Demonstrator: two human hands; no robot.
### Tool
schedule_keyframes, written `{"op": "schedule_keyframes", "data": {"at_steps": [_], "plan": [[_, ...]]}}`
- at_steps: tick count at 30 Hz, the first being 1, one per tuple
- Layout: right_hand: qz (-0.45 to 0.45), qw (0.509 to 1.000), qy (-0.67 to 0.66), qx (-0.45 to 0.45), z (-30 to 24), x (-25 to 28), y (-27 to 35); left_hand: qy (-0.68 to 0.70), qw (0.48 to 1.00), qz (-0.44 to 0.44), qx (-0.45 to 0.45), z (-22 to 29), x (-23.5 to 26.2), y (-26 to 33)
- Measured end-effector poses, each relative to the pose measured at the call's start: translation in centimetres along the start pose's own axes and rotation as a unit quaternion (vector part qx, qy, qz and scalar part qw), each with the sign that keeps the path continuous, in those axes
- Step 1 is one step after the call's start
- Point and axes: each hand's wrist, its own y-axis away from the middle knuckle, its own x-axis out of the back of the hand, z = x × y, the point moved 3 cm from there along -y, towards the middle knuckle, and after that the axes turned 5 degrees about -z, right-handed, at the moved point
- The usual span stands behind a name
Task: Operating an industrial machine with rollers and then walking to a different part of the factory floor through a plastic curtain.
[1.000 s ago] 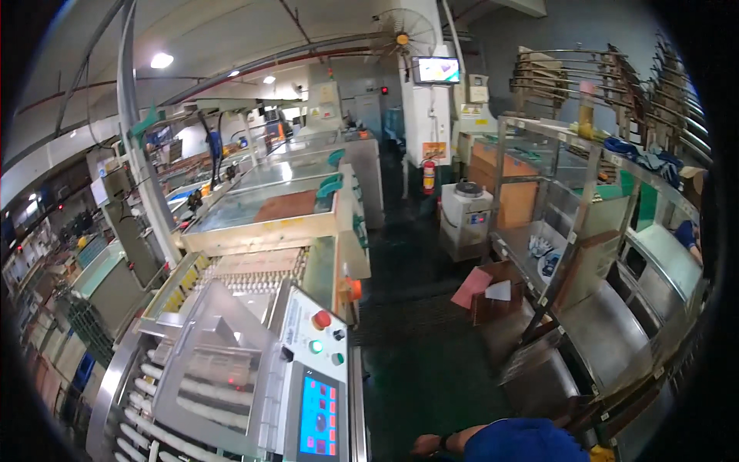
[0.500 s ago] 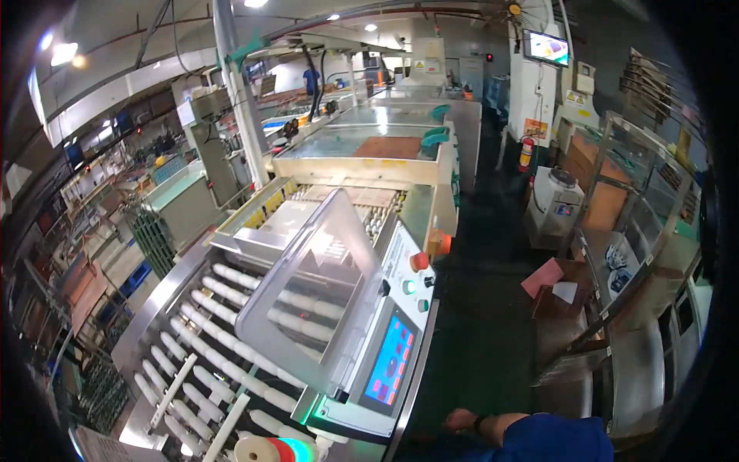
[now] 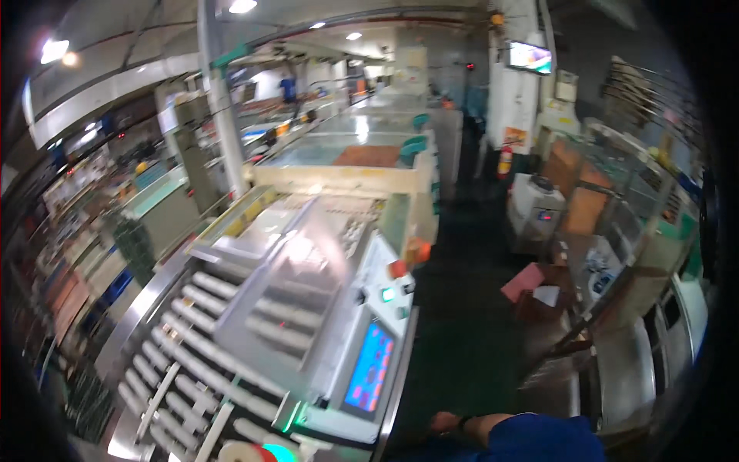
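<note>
A hand (image 3: 445, 421) shows at the bottom edge of the view, wearing a dark wristband (image 3: 463, 423) and a blue sleeve (image 3: 539, 439); it looks like the person's right hand, though I cannot be sure, and it is too small and blurred to tell whether its fingers are clenched or loose. It holds nothing that I can see and hangs low over the dark green floor (image 3: 462, 339), just beside the front corner of a long machine (image 3: 308, 308). The nearest thing to it is the machine's slanted touch screen (image 3: 369, 376), glowing blue with red patches. Above the screen sit a green lit button (image 3: 388, 293) and a red round button (image 3: 398, 269). To the left of the panel a clear cover (image 3: 285, 277) stands tilted up over rows of white rollers (image 3: 192, 339) that run down toward the lower left. A roll of tape (image 3: 258, 453) with red and green on it lies at the near end of the machine. Beyond, a second machine with a glass top (image 3: 362, 154) carries on down the hall. Across the aisle to the right stand a pink sheet on a box (image 3: 523, 281), a white drum-like unit (image 3: 536, 202), a red fire extinguisher (image 3: 505, 162) against a white pillar, and a screen (image 3: 530, 56) mounted high up. The other hand is out of sight.
</note>
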Motion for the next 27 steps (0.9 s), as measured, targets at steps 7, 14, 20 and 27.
{"op": "schedule_keyframes", "data": {"at_steps": [7, 14, 20, 27], "plan": [[0.142, 0.988, -0.046, -0.030, 1.9, -3.3, -2.5, 0.004, 0.999, -0.046, -0.008, 2.4, -3.3, -0.4], [0.239, 0.957, -0.157, -0.048, 2.9, -7.2, -6.6, 0.010, 0.998, -0.059, -0.014, 3.4, -4.8, -0.7], [0.304, 0.927, -0.034, 0.220, 1.6, -2.9, -2.9, 0.017, 0.998, -0.062, -0.014, 4.0, -5.3, -0.9], [0.185, 0.969, -0.163, -0.025, 0.3, -1.1, -0.6, 0.014, 1.000, -0.026, -0.007, 3.0, -2.6, -0.6]]}}
